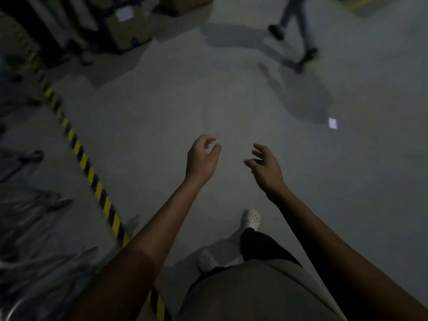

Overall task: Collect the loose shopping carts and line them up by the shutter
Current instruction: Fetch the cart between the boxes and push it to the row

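Shopping carts do not show clearly anywhere in your view; the blurred metal shapes (34,216) along the left edge of the floor, behind the striped line, are too smeared for you to call them carts or anything else. No shutter can be made out either.

Your left hand (202,158) is held out in front of you over the bare concrete floor (162,107), fingers (209,138) curled loosely inward, thumb apart from them, gripping nothing. Your right hand (266,167) hangs just beside it at about the same height, fingers spread and slightly bent, also empty. The two hands are near each other but not touching, palms turned partly toward one another.

Below your forearms you can see your white perforated clogs (251,220), one foot ahead of the other on the floor, and dark trousers under a pale shirt.

A yellow-and-black hazard stripe (81,154) runs diagonally across the floor from the upper left toward the bottom edge, passing under your left arm. At the top left corner stand cardboard boxes (126,28), one with a white label. Toward the top right, another person's legs (298,26) are mid-stride, blurred, well apart from you. A small white scrap of paper (332,123) lies on the floor toward the right edge.
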### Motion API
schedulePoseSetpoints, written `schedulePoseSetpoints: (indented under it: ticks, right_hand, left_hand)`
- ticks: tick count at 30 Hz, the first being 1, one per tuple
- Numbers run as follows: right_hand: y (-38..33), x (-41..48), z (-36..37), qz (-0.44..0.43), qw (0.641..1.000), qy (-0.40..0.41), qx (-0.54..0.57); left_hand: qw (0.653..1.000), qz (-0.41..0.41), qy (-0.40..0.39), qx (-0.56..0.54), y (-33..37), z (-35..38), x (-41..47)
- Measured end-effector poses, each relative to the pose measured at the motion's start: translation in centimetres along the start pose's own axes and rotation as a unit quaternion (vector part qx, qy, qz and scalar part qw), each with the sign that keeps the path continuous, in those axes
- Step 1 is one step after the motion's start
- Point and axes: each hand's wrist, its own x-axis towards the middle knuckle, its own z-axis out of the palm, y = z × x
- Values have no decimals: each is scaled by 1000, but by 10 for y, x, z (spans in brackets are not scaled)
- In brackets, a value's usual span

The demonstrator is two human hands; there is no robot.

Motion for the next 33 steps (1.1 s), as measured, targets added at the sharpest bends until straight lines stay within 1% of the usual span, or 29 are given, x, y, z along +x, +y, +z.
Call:
schedulePoseSetpoints:
  ticks: [4, 7, 13, 16, 20, 24, 29, 33]
  right_hand:
    - [21, 12, -66, 34, 993, 102, 56]
    - [39, 29, -118, 55, 981, 164, 92]
    - [73, 75, -236, 91, 952, 257, 141]
    - [80, 101, -303, 94, 939, 296, 145]
    - [68, 146, -403, 51, 925, 352, 133]
    - [32, 201, -496, -16, 909, 403, 108]
    - [-27, 289, -587, -88, 887, 442, 99]
    - [-68, 378, -646, -139, 872, 464, 69]
  left_hand:
    - [993, 44, -102, 24, 41, 78, 22]
    - [983, 72, -164, 40, 73, 143, 39]
    - [955, 119, -264, 64, 140, 289, 68]
    - [939, 166, -295, 56, 184, 361, 84]
    - [919, 253, -302, 25, 271, 453, 117]
    - [901, 315, -298, -13, 359, 519, 161]
    - [889, 348, -292, -61, 442, 582, 232]
    - [878, 377, -280, -88, 494, 636, 315]
